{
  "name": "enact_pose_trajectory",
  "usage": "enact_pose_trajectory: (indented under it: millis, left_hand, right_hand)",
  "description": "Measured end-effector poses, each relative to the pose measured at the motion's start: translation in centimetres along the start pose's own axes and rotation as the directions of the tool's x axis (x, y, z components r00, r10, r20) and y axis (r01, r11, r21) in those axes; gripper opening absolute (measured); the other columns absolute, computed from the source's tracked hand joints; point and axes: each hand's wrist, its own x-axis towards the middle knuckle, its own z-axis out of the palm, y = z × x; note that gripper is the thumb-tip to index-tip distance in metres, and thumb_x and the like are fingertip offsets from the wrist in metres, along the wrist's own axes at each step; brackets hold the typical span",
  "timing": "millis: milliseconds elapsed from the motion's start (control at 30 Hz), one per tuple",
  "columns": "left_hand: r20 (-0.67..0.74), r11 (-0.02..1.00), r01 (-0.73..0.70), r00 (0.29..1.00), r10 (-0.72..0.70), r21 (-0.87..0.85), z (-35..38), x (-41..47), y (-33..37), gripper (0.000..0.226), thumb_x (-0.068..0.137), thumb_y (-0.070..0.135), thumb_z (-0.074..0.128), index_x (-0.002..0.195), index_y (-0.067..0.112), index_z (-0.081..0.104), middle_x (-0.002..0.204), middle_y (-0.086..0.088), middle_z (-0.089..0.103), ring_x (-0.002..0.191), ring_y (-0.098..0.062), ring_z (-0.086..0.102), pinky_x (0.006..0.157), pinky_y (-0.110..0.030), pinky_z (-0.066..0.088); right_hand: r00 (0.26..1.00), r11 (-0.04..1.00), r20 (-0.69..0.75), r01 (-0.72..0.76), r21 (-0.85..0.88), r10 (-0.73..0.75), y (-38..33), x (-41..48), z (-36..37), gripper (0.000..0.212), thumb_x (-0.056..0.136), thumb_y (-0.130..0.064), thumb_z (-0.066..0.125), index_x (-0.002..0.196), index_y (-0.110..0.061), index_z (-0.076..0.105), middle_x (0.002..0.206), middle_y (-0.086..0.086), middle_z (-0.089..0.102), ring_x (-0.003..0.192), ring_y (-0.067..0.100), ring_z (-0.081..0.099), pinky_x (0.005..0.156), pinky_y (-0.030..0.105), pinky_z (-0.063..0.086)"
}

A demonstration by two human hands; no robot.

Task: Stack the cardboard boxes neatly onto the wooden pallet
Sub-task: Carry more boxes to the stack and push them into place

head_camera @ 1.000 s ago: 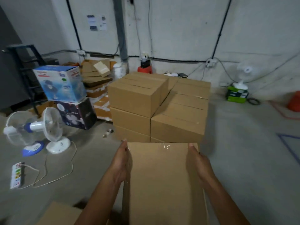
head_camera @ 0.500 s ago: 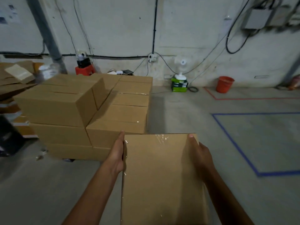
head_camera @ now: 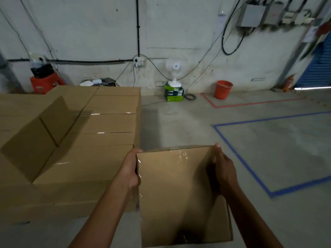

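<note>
Currently left hand (head_camera: 130, 170) and right hand (head_camera: 224, 171) are gripping the cardboard box (head_camera: 179, 192) with fingers (head_camera: 138, 151) at its sides, stacked boxes (head_camera: 100, 133) sitting just left of them; lowering level, edges flush, is looking advisable.

Taped brown box (head_camera: 179, 194) beside box stack (head_camera: 100, 126)
</note>
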Motion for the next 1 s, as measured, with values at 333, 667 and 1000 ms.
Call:
enact_pose_trajectory:
  millis: [333,667,1000]
  left_hand:
    - [0.18,0.982,-0.162,0.967,0.178,-0.099,5.7,15.6,11.4,0.035,0.099,0.013,0.045,0.13,0.013,0.061,0.111,-0.01,0.071,0.09,-0.022,0.065,0.072,-0.03,0.05]
    - [0.127,0.936,-0.337,0.929,0.348,-0.098,10.4,32.2,21.1,0.042,0.098,0.007,0.04,0.134,0.02,0.058,0.109,-0.001,0.075,0.091,-0.015,0.071,0.079,-0.033,0.049]
    - [-0.052,0.835,-0.549,0.835,0.548,-0.023,13.8,43.2,33.5,0.048,0.095,0.003,0.035,0.129,0.024,0.061,0.12,-0.004,0.073,0.099,-0.018,0.072,0.072,-0.025,0.057]
  right_hand:
    - [0.989,0.974,0.022,-0.148,0.172,0.147,-6.6,17.7,6.5,0.064,0.093,-0.063,0.053,0.104,-0.001,0.065,0.095,0.022,0.07,0.089,0.039,0.067,0.084,0.052,0.057]
    - [0.957,0.955,0.214,-0.237,0.181,0.197,-12.3,38.8,14.2,0.06,0.097,-0.048,0.059,0.123,0.007,0.058,0.118,0.038,0.056,0.107,0.054,0.053,0.099,0.067,0.041]
    - [0.892,0.962,0.45,-0.159,0.223,0.043,-21.2,59.1,25.0,0.006,0.096,-0.029,0.064,0.098,-0.024,0.067,0.09,-0.007,0.066,0.081,0.013,0.06,0.069,0.033,0.046]
